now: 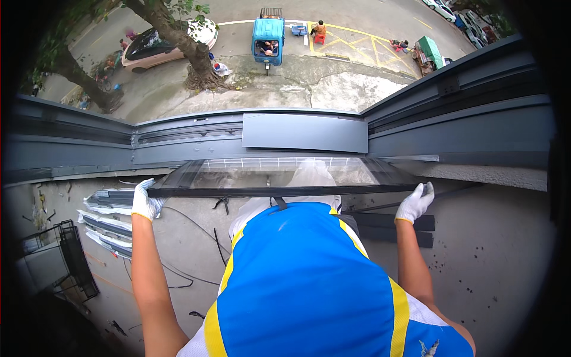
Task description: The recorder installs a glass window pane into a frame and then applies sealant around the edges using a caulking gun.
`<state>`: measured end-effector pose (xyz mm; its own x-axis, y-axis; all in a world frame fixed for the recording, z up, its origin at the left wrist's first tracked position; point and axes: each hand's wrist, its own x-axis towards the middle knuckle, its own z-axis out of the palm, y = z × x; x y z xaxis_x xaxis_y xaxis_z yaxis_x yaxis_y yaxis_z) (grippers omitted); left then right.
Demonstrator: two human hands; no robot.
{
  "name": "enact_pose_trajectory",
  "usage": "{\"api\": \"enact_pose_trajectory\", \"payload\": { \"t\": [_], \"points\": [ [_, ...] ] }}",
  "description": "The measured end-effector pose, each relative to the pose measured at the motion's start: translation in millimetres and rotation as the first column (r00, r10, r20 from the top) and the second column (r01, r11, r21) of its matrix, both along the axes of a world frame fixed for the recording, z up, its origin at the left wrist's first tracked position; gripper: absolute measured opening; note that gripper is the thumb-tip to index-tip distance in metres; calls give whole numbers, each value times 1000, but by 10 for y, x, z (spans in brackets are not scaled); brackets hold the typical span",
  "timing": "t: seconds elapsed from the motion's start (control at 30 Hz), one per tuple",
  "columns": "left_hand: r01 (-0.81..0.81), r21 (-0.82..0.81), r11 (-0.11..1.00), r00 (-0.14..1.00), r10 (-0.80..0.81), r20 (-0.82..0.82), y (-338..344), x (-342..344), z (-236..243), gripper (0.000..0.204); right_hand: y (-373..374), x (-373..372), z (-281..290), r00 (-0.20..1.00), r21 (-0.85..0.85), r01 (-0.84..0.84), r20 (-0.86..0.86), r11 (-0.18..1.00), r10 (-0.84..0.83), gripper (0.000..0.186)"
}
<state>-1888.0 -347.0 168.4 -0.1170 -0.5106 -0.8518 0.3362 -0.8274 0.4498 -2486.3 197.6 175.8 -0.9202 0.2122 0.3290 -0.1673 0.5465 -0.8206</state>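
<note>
Glass pane (279, 174): held level between both hands, just inside the grey window frame (303, 132).
Left hand (145, 201): gloved, clamped on the pane's left end.
Right hand (415, 202): gloved, gripped on its right end, arm outstretched.

Upper-floor construction site: unglazed window frame (309, 134), bare concrete floor (505, 256), street (333, 83) below.
</note>
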Motion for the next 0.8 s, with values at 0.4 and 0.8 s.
{"api": "enact_pose_trajectory", "payload": {
  "t": [0.4, 0.8],
  "points": [
    [-138, -154, 978, 989, 129, -68, 53, -293, 229, 100, -886, 823, -1758, 38, -854, 192, 498, 483, 866, 55],
    [-143, -346, 927, 973, 67, -223, 842, -935, -54, 91, -1536, 725, -1242, 218, -683, 186, 729, 706, 648, 43]
  ]
}}
